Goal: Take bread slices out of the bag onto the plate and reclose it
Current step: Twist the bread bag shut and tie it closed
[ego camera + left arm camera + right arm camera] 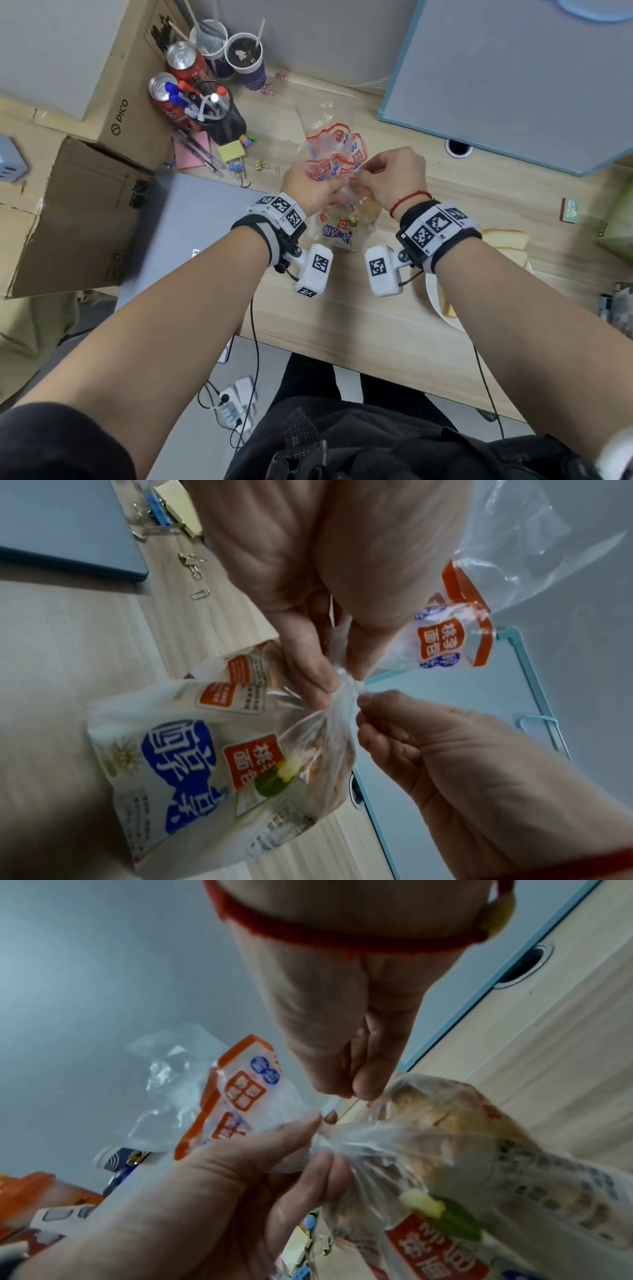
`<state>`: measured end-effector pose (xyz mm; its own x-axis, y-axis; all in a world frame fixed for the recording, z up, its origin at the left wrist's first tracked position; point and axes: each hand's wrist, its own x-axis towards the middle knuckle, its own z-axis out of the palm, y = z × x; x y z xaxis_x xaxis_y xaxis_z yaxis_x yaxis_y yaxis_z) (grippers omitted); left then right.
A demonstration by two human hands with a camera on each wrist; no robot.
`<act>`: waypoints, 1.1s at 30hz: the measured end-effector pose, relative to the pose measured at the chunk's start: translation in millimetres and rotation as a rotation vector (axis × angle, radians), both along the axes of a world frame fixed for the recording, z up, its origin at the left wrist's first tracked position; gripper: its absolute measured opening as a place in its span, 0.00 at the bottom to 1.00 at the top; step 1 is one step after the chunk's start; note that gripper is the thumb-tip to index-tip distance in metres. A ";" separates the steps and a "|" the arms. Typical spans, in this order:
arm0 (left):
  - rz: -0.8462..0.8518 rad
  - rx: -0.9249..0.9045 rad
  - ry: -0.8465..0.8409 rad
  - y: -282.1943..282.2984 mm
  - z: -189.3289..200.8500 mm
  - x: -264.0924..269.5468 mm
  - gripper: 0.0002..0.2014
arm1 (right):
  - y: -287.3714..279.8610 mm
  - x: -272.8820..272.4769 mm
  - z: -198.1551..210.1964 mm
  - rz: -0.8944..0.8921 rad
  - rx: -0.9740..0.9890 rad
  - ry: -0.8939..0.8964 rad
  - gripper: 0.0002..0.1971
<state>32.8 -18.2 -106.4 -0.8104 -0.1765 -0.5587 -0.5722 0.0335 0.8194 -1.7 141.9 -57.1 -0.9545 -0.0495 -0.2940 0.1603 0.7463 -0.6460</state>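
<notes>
Left wrist view: your left hand (pixel 308 631) pinches the bread bag (pixel 192 764) at its twisted neck; your right hand (pixel 445 750) pinches a thin tie just beside it. Neck runs up from loaf to loose top. Bag stands on the tabletop (pixel 342 325); slices (pixel 507 240) lie on the plate (pixel 432 298), right.

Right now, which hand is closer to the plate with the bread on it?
Right. The right hand pinches the bag's twisted neck, and its forearm crosses over the plate. The left hand grips the neck from the far side, further away.
</notes>
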 end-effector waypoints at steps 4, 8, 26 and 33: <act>-0.070 0.022 0.010 -6.4 9.2 -1.5 0.24 | -4.4 -5.0 1.5 0.092 0.123 0.009 0.07; -0.127 0.050 0.011 -2.2 24.6 -3.6 0.12 | -15.8 -3.3 0.2 0.182 0.182 -0.031 0.15; -0.350 -0.283 -0.032 -14.2 27.7 -18.6 0.35 | -2.3 -3.0 -1.6 0.318 -0.130 -0.150 0.04; -0.408 -0.519 -0.061 -13.6 31.8 -27.1 0.35 | -0.9 -6.2 -4.7 0.304 -0.149 -0.142 0.03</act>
<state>5.7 -31.8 -74.6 -0.8388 -0.1201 -0.5310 -0.4747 0.6390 0.6053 -7.9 141.0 -61.8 -0.8395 -0.3772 -0.3911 0.0417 0.6730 -0.7385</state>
